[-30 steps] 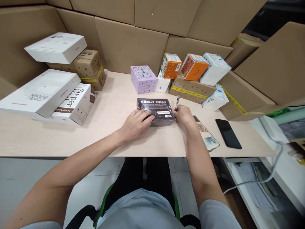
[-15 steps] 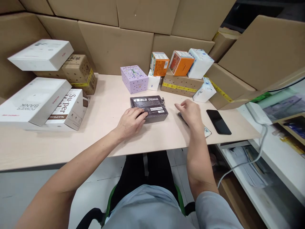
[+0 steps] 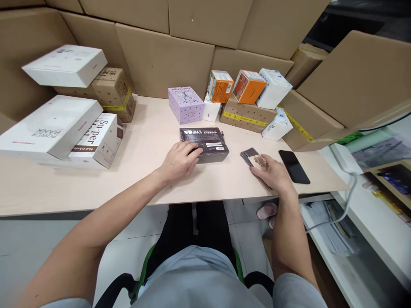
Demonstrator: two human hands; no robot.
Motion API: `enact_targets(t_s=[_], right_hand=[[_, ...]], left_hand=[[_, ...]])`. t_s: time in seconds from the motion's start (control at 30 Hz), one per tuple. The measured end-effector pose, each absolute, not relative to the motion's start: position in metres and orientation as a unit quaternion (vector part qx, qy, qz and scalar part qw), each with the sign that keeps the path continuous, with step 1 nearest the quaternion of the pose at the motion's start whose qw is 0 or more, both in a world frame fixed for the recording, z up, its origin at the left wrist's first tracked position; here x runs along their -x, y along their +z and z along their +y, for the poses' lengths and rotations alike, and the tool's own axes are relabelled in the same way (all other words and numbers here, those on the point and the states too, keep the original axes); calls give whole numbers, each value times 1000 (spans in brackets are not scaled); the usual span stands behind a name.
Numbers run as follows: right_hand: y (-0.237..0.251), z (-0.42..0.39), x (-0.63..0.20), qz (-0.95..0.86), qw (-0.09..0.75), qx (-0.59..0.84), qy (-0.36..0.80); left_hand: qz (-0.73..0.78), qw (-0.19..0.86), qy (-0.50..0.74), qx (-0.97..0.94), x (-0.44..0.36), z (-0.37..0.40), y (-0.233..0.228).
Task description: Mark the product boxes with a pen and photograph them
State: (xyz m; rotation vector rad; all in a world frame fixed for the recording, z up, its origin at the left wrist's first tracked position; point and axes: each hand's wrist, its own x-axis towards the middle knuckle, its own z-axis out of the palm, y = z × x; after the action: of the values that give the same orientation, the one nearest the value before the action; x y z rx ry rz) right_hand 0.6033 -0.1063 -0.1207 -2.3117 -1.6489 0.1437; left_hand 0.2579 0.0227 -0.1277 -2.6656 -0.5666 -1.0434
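Observation:
My left hand (image 3: 181, 159) rests on the left end of a dark cardboard box (image 3: 210, 141) with white printing, its fingers closed over the top and near edge. The box lies flat on the table. To the right, my right hand (image 3: 272, 172) is closed over a smartphone in a patterned case (image 3: 249, 155), its thumb at the near-left edge and its fingers across the back. Much of that phone is hidden under the hand. Just beyond it lies a black smartphone (image 3: 294, 167), screen up and untouched.
Behind the dark box stand a purple box (image 3: 186, 105), two orange boxes (image 3: 220, 87) and white-blue packs (image 3: 273, 90) around a taped carton (image 3: 247, 114). White boxes (image 3: 51, 124) are stacked at left. Cardboard panels (image 3: 163, 60) wall the back; the table's front edge (image 3: 128, 208) is near me.
My right hand has moved right and down from above the cased phone and closed over it. My left hand stays on the dark box. The view has shifted slightly.

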Motion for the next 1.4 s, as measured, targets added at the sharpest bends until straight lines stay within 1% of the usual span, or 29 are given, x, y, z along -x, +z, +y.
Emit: enact_targets(t_s=[0.07,0.1,0.17,0.27,0.33,0.4,0.5,0.57,0.63,0.7,0.83,1.07,1.4], right_hand=[[-115,-102,-600,-532,206,819,55],[-112,-100,-598,-505,255,823,61],[-103,-92,-591,-449,383,801,100],[-81,-74,-571,-386,575,677,249],[-64,-59,-548,-380,647,542,378],[-50,-43,-520,-384,652,426,496],[-42,-22,-476,-359,591,319,648],[-47,-13,-450,-326,546,274,722],[-56,-8,-433,-292,514,250,767],[-66,-8,-425,-271,506,235,784],[-78,-13,-430,-254,518,216,788],[-90,-12,-435,-256,515,212,790],[-85,-16,-430,-259,501,220,796]], left_hand=[[-200,104,-353,908,-258,23,-129],[-204,100,-351,909,-258,23,-129],[-212,94,-347,909,-259,24,-131],[-220,97,-348,906,-259,27,-132],[-220,103,-356,902,-259,29,-132],[-218,107,-364,899,-259,32,-132],[-224,99,-365,899,-259,36,-134],[-227,84,-366,899,-258,40,-136],[-221,78,-378,896,-256,43,-139],[-215,84,-396,889,-255,46,-140],[-217,91,-403,884,-253,48,-140],[-215,65,-404,887,-255,47,-140],[-222,56,-410,883,-256,44,-137]])
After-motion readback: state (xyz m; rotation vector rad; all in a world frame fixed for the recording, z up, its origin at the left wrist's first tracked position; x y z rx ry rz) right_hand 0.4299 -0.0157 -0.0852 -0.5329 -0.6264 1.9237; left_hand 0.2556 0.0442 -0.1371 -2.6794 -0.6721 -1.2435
